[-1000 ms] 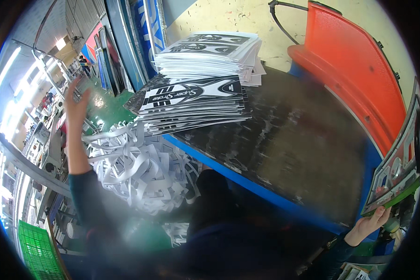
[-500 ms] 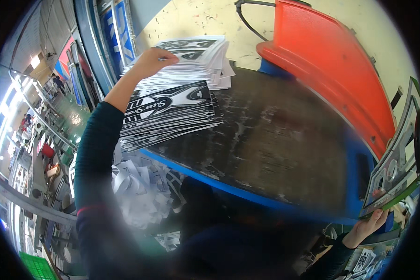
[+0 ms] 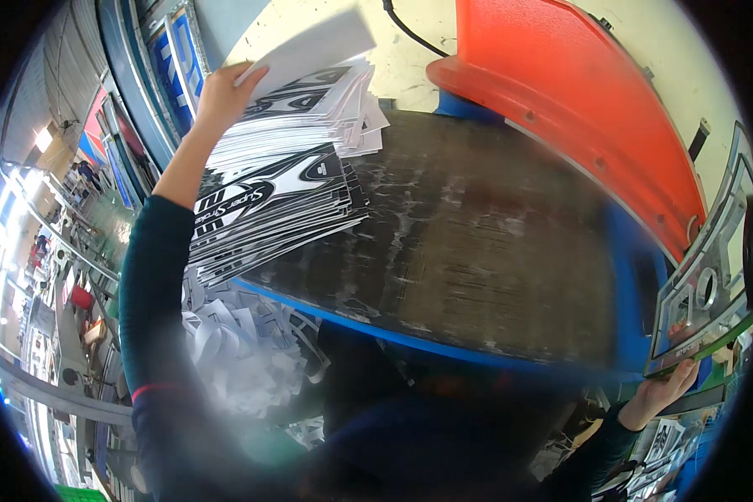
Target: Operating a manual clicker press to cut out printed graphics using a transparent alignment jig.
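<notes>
My left hand (image 3: 228,92), fingers closed, pinches the near left edge of a thin sheet (image 3: 318,48) whose plain white face shows. The sheet is raised at a slant above a tall, fanned stack of printed white sheets (image 3: 305,92). In front of that lies a second stack of black-and-white printed sheets (image 3: 276,197), its edges uneven. At the far right, my right hand (image 3: 663,393) is closed on the lower edge of a see-through panel (image 3: 682,322) with a green rim and cut-out shapes. Part of its grip is hidden behind the rim.
Both stacks sit on a worn dark board (image 3: 477,259) with a blue edge (image 3: 376,332). A large red machine part (image 3: 560,92) curves over its far right side. White paper scraps (image 3: 243,356) heap below the near left edge. Framed panels (image 3: 176,63) lean at the far left.
My left hand has lifted the top sheet off the tall stack, tilting it up. The view has shifted, so the stacks sit farther left. My right hand stays at the panel's edge.
</notes>
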Motion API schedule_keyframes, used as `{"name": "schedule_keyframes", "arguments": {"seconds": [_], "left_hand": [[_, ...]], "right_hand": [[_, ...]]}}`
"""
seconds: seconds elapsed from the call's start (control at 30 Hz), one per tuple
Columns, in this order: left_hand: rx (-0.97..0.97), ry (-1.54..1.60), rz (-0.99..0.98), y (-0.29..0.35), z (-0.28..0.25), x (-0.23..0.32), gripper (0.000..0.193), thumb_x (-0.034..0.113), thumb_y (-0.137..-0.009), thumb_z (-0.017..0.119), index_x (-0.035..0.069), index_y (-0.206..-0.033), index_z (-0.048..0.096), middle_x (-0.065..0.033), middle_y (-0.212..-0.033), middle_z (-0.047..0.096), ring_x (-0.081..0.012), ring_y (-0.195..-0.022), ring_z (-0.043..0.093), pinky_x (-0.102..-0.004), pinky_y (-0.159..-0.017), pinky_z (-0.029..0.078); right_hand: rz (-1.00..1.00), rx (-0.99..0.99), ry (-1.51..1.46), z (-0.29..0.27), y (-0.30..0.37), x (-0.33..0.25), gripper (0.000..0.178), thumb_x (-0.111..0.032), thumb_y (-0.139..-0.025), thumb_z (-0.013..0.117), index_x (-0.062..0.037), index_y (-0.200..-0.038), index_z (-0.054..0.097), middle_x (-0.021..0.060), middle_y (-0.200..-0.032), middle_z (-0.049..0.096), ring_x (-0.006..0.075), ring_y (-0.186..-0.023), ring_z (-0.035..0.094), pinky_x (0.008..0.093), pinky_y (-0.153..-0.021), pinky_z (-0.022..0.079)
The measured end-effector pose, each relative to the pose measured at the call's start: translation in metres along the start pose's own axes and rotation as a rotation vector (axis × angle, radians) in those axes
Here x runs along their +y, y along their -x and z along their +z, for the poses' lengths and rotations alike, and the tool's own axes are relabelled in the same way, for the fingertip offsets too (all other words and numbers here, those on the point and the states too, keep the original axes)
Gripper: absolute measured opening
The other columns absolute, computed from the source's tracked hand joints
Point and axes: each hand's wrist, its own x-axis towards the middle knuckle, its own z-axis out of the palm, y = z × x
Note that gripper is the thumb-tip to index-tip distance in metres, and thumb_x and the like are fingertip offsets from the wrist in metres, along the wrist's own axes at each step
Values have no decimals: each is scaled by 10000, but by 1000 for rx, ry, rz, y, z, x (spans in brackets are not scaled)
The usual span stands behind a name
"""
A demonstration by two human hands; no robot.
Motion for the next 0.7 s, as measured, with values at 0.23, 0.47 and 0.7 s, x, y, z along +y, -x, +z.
{"name": "schedule_keyframes", "arguments": {"seconds": [0.23,0.47,0.7], "left_hand": [[-86,391,596,103,28,185,354,-25,-896,493,-13,-1241,571,-229,-1120,639,-340,-1022,640,-349,-875,501],[-777,378,668,223,34,240,550,-58,-852,504,67,-1384,447,-167,-1474,383,-359,-1375,350,-677,-1013,296],[-751,409,671,230,45,264,535,-33,-860,515,72,-1381,455,-159,-1464,399,-383,-1355,373,-695,-993,295]], "right_hand": [[42,81,130,16,5,-9,637,-434,-928,571,112,-1246,498,212,-1164,586,278,-1057,570,391,-903,455],[21,108,317,63,0,-37,683,-528,-848,632,99,-1114,576,166,-1014,653,220,-936,614,330,-847,466],[168,114,368,86,-5,-60,794,-550,-764,717,117,-1161,555,140,-1001,644,191,-927,622,302,-849,471]]}}
